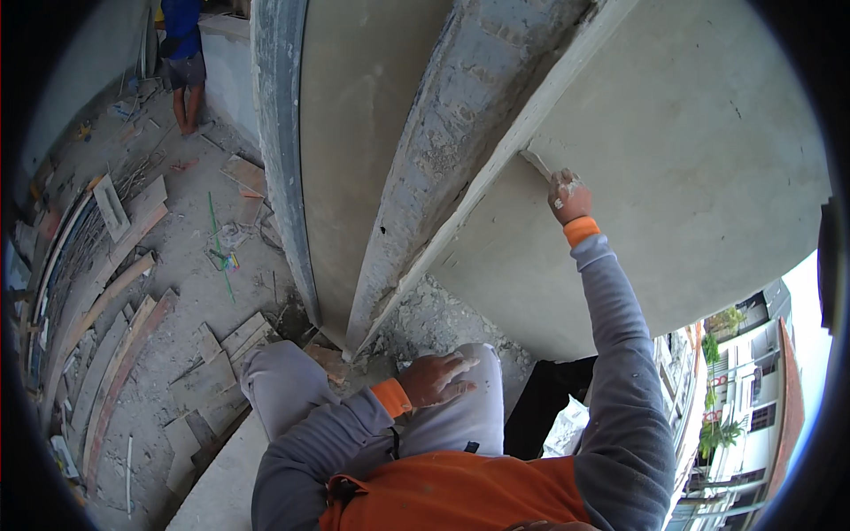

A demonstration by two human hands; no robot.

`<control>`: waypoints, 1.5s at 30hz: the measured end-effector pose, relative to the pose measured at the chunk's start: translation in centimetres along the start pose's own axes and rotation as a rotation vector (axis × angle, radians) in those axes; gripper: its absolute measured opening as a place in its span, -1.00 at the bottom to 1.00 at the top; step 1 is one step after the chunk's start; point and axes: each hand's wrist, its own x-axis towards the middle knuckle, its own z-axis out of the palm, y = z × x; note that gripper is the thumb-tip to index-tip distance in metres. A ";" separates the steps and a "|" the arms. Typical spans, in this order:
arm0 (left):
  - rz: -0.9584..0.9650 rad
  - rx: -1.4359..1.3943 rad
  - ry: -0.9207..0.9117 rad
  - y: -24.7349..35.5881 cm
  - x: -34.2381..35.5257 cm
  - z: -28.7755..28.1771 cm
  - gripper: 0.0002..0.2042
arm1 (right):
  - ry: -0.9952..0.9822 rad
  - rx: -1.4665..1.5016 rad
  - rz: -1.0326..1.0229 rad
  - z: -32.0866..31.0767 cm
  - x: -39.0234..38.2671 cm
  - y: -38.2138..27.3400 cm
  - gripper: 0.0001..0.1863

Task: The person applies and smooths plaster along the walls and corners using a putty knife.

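My right hand [567, 196] is closed on a plaster-coated flat tool [538, 164], whose end meets the pale strip [469, 205] along the edge of the curved grey plastered wall [673, 177]. Left of that strip runs a rough grey board or beam [429, 124], with plaster smeared on it, beside a smooth plastered band [354, 80] and a long metal-grey edge [279, 106]. My left hand [436, 382] rests on my bent knee in light grey trousers, its dusty fingers apart and holding nothing that shows. Both my sleeves are grey with orange cuffs.
Another person [180, 62] in blue stands at the upper left beside a low wall [228, 80]. Curved boards [128, 283], loose planks [239, 177] and rubble [438, 314] litter the dusty floor. At the lower right, past a white crumpled sack [567, 425], a building [748, 380] shows beyond the edge.
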 end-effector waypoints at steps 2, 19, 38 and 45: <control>-0.017 -0.019 -0.026 0.2 0.3 -0.1 -0.51 | 0.017 -0.017 0.005 -0.9 0.8 0.8 -0.89; -0.007 -0.013 0.003 1.0 0.0 -0.4 -0.54 | 0.132 -0.171 0.037 -9.6 8.8 5.8 -0.86; -0.134 -0.077 -0.093 0.6 0.1 -0.8 -0.50 | 0.058 -0.366 0.194 -21.2 20.0 12.4 -0.72; -0.058 -0.105 -0.050 -0.4 -0.1 0.1 -0.45 | 0.119 -0.453 0.280 -25.2 23.5 16.5 -0.61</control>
